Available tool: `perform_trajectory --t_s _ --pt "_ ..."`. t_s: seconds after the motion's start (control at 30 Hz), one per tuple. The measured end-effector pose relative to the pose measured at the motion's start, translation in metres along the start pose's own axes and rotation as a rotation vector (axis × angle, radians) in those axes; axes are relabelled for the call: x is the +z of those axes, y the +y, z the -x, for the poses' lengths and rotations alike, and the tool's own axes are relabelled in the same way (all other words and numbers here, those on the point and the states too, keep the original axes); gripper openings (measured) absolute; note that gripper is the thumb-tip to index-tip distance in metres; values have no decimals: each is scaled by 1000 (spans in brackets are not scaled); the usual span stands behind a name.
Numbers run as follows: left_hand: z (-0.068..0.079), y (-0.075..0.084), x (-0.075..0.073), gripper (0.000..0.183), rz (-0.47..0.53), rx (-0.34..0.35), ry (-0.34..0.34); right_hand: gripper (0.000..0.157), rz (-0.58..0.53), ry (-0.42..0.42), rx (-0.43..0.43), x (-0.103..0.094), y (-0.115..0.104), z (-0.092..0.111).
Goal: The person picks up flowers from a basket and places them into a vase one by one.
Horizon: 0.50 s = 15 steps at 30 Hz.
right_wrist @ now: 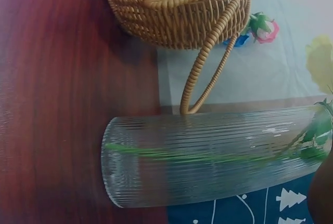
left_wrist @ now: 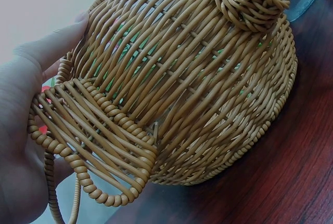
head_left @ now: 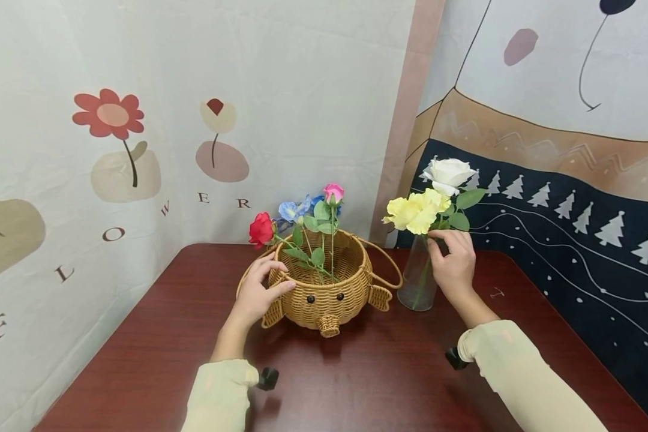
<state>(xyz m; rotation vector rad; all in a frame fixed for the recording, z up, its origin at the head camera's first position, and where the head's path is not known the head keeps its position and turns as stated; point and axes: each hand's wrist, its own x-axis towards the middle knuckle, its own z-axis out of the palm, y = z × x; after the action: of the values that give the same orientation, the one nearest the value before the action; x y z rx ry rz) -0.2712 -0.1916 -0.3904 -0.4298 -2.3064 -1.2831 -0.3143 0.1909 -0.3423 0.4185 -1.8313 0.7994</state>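
Observation:
A wicker basket (head_left: pixel 324 303) with an animal face, black eyes and a short trunk stands on the table. My left hand (head_left: pixel 259 288) grips its left rim, thumb at the front; the left wrist view shows that thumb beside the woven ear (left_wrist: pixel 93 141). Inside the basket are a red rose (head_left: pixel 261 230), a pink rose (head_left: pixel 333 192) and blue flowers (head_left: pixel 294 209). To its right, my right hand (head_left: pixel 455 261) pinches a flower stem at the mouth of a clear ribbed vase (right_wrist: pixel 208 167). Above it are a yellow flower (head_left: pixel 418 211) and a white rose (head_left: pixel 449 175); which stem is pinched is hidden.
The dark red table (head_left: pixel 351 384) runs up to a pale printed cloth (head_left: pixel 302 108) at the back. A navy cloth with white trees (head_left: pixel 567 258) borders the right side. The basket's handle (right_wrist: pixel 205 63) droops toward the vase.

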Motion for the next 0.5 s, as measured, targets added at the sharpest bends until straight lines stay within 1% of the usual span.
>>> perform_trajectory --t_s 0.2,0.23,0.43,0.5 --pt "0 2 -1 31 18 -7 -6 12 -34 29 27 -5 -1 11" --pt "0 5 -1 31 16 -10 -7 14 -41 33 31 -6 -1 12" --pt "5 33 -7 29 42 -10 -10 19 -89 62 46 -9 -4 20" --pt "6 37 -8 29 43 -7 -12 20 -106 73 49 -9 -6 22"
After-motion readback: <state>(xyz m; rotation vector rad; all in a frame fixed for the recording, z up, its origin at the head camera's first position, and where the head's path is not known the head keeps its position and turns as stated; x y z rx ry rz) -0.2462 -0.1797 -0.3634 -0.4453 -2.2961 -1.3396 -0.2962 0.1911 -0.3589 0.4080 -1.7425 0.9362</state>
